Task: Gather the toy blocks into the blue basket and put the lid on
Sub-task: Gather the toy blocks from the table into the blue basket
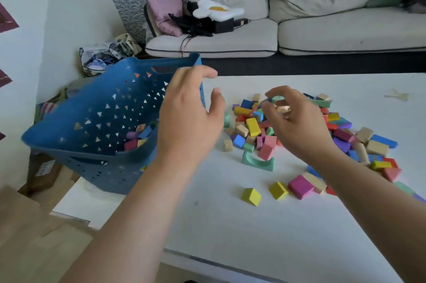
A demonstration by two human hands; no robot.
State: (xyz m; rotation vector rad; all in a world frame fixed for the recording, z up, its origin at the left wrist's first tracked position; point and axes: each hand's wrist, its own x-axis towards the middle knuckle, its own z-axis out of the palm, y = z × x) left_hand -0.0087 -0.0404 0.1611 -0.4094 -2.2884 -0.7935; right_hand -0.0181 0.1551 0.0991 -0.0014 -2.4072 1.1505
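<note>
The blue basket [92, 119] sits tilted at the table's left edge, its opening turned toward me, with several coloured blocks [138, 137] in its bottom. My left hand [189, 116] hovers in front of the basket's right wall, fingers spread and holding nothing. A big pile of toy blocks [253, 128] is spread over the white table [230, 225] to the right. My right hand [297, 121] is over the pile with its fingers curled; whether they hold a block is unclear. A green arch block [258, 163] and two yellow blocks [251, 196] lie nearer me. No lid is in view.
A cream sofa [322, 36] with cushions, a pink pillow and a fried-egg plush [216, 10] stands behind the table. A bag [103, 59] lies on the floor by the wall. Cardboard boxes [43, 172] sit beneath the basket on the left.
</note>
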